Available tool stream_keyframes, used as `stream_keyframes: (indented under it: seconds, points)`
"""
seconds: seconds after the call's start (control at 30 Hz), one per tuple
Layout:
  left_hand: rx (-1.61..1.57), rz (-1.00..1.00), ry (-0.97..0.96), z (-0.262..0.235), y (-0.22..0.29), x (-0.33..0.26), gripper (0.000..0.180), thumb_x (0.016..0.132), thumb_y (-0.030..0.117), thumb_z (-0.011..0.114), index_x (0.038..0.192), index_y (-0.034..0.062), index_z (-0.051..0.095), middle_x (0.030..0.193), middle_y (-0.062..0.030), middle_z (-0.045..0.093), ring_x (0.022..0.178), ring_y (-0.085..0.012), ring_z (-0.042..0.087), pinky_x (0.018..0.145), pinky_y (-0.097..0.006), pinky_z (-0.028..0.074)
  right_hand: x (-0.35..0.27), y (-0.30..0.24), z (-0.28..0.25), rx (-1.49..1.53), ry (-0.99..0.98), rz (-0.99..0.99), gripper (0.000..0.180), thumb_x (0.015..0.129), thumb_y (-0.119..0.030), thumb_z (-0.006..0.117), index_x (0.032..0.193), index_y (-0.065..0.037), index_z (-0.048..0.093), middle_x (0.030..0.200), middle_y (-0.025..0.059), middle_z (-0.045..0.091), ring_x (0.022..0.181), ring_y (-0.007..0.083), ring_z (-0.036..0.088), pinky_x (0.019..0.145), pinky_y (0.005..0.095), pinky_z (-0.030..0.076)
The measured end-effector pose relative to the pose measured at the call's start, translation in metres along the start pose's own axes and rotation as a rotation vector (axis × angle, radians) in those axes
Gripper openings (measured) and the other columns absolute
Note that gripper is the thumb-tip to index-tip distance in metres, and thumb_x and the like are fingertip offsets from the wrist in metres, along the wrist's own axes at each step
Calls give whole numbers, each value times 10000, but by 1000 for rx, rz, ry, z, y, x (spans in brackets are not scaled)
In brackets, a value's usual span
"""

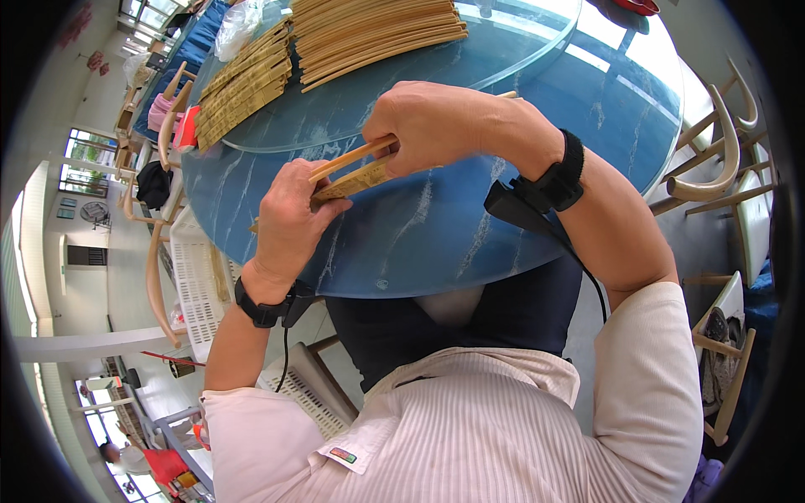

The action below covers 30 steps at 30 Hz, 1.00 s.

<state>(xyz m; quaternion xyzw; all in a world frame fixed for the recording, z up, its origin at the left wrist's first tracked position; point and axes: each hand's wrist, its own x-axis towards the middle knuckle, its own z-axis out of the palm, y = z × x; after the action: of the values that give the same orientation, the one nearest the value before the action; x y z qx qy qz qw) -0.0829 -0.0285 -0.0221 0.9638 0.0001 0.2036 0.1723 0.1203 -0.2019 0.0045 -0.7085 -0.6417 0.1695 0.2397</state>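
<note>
My left hand point(289, 210) and my right hand point(453, 126) meet over the near part of the blue marbled round table point(402, 251). Between them run wooden chopsticks point(352, 158) and, just below, a gold printed paper sleeve point(359, 181). Left fingers and thumb pinch both at their left part; a gold end shows past that hand. The right fingers curl around the other part, and a pale stick end pokes out beyond the wrist. Whether the chopsticks enter the sleeve is hidden by my fingers.
On the raised glass turntable point(327, 126) lie a row of gold sleeves point(247, 88) and a pile of chopsticks point(377, 38). A clear plastic bag point(239, 29) sits behind. White crates point(197, 281) stand left of the table; wooden chairs point(713, 159) stand right.
</note>
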Motion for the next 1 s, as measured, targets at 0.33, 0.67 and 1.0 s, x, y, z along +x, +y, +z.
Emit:
stream_keyframes:
  seconds: [0.33,0.67,1.0]
  points:
    - [4,-185,-150,-38,-48,-37,344,771,97,894,1067,29,734,957,-83,645,859,-261,651,776,-358,548,-1,-2,5,-123,-125,143,279,744,-121,846,982,13,789,808,187,744,734,327,710,667,416,562]
    - [-641,-532,177,-28,-62,-81,473,846,-95,707,1296,11,604,1391,-116,635,1219,-185,594,1133,-334,444,1,0,8,-172,-116,206,218,713,-130,842,816,26,729,721,176,678,664,338,622,685,443,518]
    - [-1252,-659,583,-21,-47,-83,788,1105,482,486,1660,-8,218,1670,-243,388,1568,-307,359,1299,-424,215,-3,-17,11,-252,-182,180,179,775,-66,793,908,21,712,805,184,694,735,354,640,698,445,521]
